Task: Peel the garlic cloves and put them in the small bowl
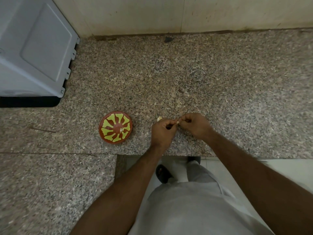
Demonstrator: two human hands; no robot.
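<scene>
Head view looks down on a garlic clove (178, 122), a small pale piece pinched between the fingertips of both hands above the worktop (169, 78), near its front edge. Left hand (163, 132) has its fingers curled in, thumb and forefinger closed on the clove's left side. Right hand (194, 125) is curled the same way, its fingertips gripping the clove's right side, so the two hands meet knuckle to knuckle over the clove. Just behind the left hand's knuckles, another pale piece of garlic (159, 118) lies on the speckled stone; whether it is a clove or loose skin cannot be told. To the left of the hands, apart from them and also close to the front edge, sits the small bowl (115, 127), red-brown with a yellow-green leaf pattern, with a few pale bits (121, 130) near its centre. At the worktop's far left corner stands a grey appliance (33, 48) against the tiled wall (169, 12). Below the front edge, the person's light clothing and a dark sandal (163, 173) show over a pale floor.
</scene>
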